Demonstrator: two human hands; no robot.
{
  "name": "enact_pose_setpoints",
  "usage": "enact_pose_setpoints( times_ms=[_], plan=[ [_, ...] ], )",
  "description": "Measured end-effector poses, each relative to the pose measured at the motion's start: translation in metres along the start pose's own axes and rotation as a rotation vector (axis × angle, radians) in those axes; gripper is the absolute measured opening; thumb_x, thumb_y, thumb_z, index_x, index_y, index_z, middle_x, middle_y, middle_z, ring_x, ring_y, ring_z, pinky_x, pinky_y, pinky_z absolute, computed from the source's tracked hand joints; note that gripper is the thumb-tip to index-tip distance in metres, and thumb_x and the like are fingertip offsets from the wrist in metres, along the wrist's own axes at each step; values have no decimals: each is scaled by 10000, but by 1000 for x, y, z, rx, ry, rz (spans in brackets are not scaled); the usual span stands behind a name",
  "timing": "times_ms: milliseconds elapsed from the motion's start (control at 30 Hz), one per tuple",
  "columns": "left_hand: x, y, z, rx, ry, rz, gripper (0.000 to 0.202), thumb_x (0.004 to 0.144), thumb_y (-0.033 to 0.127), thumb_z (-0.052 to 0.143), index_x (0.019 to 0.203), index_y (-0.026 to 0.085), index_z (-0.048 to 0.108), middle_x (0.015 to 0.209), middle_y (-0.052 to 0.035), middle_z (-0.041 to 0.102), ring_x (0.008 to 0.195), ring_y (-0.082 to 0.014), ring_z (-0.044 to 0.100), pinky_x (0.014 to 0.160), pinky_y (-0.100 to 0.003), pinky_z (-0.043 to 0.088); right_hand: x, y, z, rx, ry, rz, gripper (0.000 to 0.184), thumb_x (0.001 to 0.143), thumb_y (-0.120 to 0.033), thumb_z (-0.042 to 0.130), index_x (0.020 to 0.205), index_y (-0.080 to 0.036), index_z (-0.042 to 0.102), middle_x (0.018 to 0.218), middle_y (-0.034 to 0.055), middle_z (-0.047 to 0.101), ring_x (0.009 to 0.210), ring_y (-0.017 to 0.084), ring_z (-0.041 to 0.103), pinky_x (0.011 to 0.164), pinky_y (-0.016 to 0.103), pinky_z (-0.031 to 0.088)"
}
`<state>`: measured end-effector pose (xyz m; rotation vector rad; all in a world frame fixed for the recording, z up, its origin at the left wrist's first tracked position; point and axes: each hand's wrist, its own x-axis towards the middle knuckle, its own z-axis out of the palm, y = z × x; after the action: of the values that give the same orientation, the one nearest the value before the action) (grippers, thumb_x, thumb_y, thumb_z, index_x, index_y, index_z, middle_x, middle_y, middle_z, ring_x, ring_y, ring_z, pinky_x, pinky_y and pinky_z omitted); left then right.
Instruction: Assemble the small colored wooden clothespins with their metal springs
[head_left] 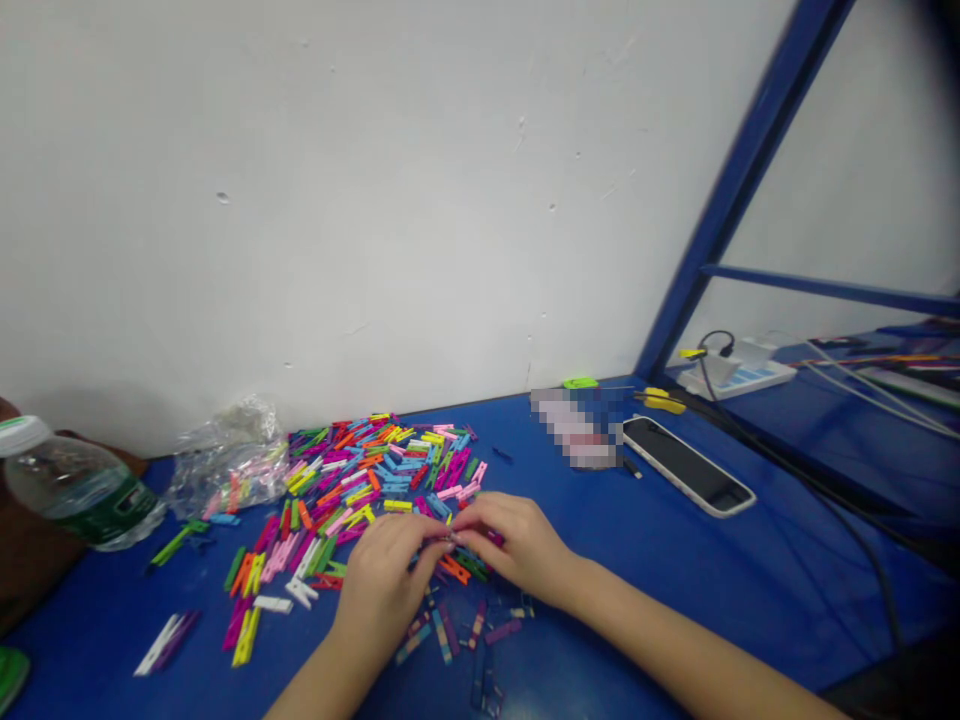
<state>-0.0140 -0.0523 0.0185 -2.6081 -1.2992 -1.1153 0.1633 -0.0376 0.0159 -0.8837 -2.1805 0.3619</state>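
A heap of small coloured clothespins (375, 475) in pink, blue, green, yellow and orange lies on the blue table (675, 580). My left hand (386, 580) and my right hand (517, 545) meet at the heap's near edge. Their fingertips pinch together around a small clothespin (450, 540) that I can barely make out. Several loose pins (457, 630) lie just below my hands. More pins (247, 620) are scattered to the left.
A crumpled clear plastic bag (225, 455) with pins in it lies at the left by the wall. A plastic water bottle (75, 490) lies on its side at far left. A phone (686, 465) lies face up at the right, with cables, a power strip (739, 375) and a blue frame post (720, 210) behind.
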Motion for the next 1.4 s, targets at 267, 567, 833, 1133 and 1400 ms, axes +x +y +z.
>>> enact_pose_setpoints(
  times_ms=[267, 567, 833, 1133, 1400],
  plan=[
    [1, 1, -1, 13, 36, -63, 113, 741, 289, 536, 791, 205, 592, 722, -22, 652, 684, -169, 594, 642, -288, 454, 0, -2, -4, -14, -27, -2, 170, 829, -243, 422, 896, -178, 563, 790, 40, 610, 738, 134, 545, 666, 231, 406],
    [3, 1, -1, -22, -25, -84, 147, 714, 320, 571, 801, 203, 590, 715, -15, 646, 667, -166, 587, 614, -275, 450, 0, 2, -2, -65, -15, -27, 151, 820, -249, 437, 837, -173, 566, 737, 39, 602, 690, 138, 537, 633, 237, 396],
    [4, -1, -1, -116, 7, -101, 91, 747, 270, 537, 761, 196, 589, 699, -16, 640, 664, -154, 592, 616, -265, 463, 2, -2, -5, 146, -59, 70, 151, 808, -256, 464, 876, -175, 572, 762, 27, 593, 680, 120, 539, 606, 213, 411],
    [4, -3, -1, -25, 25, -21, 142, 763, 230, 517, 896, 187, 544, 810, -48, 619, 774, -173, 576, 685, -295, 467, 0, 2, -2, 22, -9, 29, 146, 813, -241, 454, 832, -174, 583, 734, 29, 600, 691, 129, 541, 630, 221, 402],
    [0, -2, 0, 88, -18, 82, 168, 785, 191, 473, 941, 176, 533, 793, -56, 617, 740, -177, 574, 657, -295, 466, -1, 2, 0, -127, -77, -12, 159, 821, -265, 443, 843, -179, 575, 750, 32, 613, 692, 136, 540, 627, 231, 378]
  ],
)
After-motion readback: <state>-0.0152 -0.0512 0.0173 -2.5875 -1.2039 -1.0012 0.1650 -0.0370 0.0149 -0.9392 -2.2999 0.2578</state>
